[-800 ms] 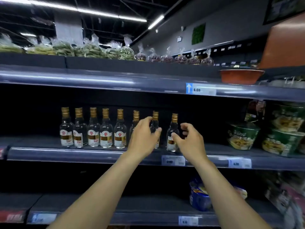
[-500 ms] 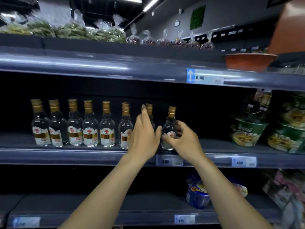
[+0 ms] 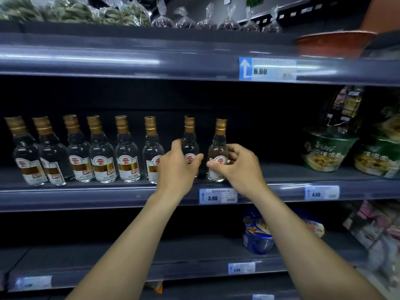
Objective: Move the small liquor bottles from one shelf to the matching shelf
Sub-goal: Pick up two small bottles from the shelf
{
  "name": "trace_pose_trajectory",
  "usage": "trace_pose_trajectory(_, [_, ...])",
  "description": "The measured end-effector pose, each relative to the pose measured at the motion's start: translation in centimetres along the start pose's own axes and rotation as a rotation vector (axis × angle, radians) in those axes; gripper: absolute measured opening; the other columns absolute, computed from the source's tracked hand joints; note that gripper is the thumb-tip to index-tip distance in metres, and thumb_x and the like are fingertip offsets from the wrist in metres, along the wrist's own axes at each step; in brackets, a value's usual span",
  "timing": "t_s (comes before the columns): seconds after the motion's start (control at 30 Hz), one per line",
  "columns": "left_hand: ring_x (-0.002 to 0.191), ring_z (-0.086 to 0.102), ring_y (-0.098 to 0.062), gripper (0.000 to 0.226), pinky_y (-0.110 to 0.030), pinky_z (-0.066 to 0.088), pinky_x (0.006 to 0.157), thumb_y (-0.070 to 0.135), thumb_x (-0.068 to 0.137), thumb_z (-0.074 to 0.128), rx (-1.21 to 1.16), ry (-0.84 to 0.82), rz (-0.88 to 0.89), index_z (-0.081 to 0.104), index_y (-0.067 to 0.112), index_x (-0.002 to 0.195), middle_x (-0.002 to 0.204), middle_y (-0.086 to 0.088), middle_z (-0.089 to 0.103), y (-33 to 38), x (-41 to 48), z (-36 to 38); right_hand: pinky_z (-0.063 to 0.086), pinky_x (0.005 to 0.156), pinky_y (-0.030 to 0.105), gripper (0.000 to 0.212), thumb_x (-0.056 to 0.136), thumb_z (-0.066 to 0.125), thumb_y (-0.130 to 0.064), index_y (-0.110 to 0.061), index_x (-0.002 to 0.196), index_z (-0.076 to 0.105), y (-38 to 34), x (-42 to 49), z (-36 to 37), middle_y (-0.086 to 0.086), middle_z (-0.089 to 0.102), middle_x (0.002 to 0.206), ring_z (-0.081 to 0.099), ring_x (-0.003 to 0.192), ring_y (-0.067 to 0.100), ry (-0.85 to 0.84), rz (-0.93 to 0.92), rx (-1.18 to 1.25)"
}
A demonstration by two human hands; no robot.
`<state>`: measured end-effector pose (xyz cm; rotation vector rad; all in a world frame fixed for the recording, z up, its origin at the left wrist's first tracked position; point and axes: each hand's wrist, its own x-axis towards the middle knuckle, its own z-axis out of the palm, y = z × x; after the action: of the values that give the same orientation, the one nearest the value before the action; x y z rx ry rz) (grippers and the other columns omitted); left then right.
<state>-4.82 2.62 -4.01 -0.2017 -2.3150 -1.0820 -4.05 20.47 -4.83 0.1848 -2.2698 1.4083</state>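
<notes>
A row of small clear liquor bottles with gold caps and red-and-white labels stands on the middle shelf (image 3: 86, 194). My left hand (image 3: 176, 167) wraps the lower body of the second bottle from the right (image 3: 190, 139). My right hand (image 3: 239, 165) grips the rightmost bottle (image 3: 218, 148) around its label, thumb in front. Both bottles stand upright on the shelf. Several more bottles (image 3: 126, 156) line up to the left, untouched.
Green instant noodle bowls (image 3: 324, 152) sit at the right of the same shelf. A blue bowl (image 3: 256, 237) lies on the lower shelf (image 3: 108, 267). Bagged goods (image 3: 121, 11) and an orange bowl (image 3: 333, 43) fill the top shelf. Price tags (image 3: 217, 196) line the shelf edges.
Both hands have closed in on the two rightmost bottles, from fingers apart near them to gripping them. The view has moved closer and shifted right along the shelf.
</notes>
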Motion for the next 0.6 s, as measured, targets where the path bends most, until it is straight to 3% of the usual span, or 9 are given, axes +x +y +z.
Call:
trace_pose_trajectory(0.13, [0.063,0.061,-0.002,0.047,-0.017,0.041,0.056,0.046,0.088,0.076,-0.088,-0.046,0.002,0.059,0.017,0.121,0.067,0.009,0.063,0.2,0.0,-0.7,0.062,0.079,0.025,0.052,0.071,0.095,-0.030,-0.020,0.116,0.070,-0.7,-0.7,-0.7,-0.010,0.078,0.098,0.075,0.085,0.000,0.042,-0.013,-0.009])
trace_pose_trajectory(0.27, [0.075,0.062,0.006,0.041,-0.014,0.043,0.057,0.050,0.084,0.077,-0.158,-0.002,0.094,0.062,0.025,0.113,0.068,0.011,0.065,2.1,-0.5,-1.1,0.062,0.078,0.029,0.037,0.072,0.093,-0.031,-0.036,0.100,0.069,-1.7,-1.8,-3.4,-0.012,0.079,0.092,0.075,0.084,0.003,0.151,-0.062,0.028])
trace_pose_trajectory(0.37, [0.078,0.063,0.012,0.041,-0.003,0.044,0.061,0.051,0.078,0.083,-0.219,-0.030,0.156,0.066,0.032,0.110,0.074,0.019,0.069,5.4,-1.1,-0.9,0.062,0.080,0.030,0.035,0.074,0.092,-0.028,-0.036,0.100,0.070,-2.6,-3.2,-6.9,-0.012,0.079,0.094,0.076,0.087,0.006,0.192,-0.077,0.044])
trace_pose_trajectory(0.5, [0.075,0.068,0.009,0.035,-0.008,0.049,0.062,0.057,0.068,0.087,-0.324,-0.152,0.179,0.069,0.040,0.093,0.078,0.029,0.072,10.7,-3.8,1.6,0.061,0.079,0.026,0.036,0.075,0.093,-0.025,-0.033,0.103,0.072,-2.1,-7.0,-13.1,-0.012,0.080,0.098,0.076,0.090,0.007,0.246,-0.058,0.067])
trace_pose_trajectory(0.6, [0.069,0.068,0.011,0.034,-0.009,0.050,0.057,0.061,0.057,0.089,-0.396,-0.232,0.199,0.068,0.044,0.078,0.072,0.036,0.069,15.4,-7.5,4.8,0.059,0.078,0.023,0.038,0.074,0.093,-0.025,-0.040,0.103,0.073,-0.7,-11.2,-19.4,-0.014,0.080,0.098,0.076,0.091,0.006,0.312,-0.031,0.044])
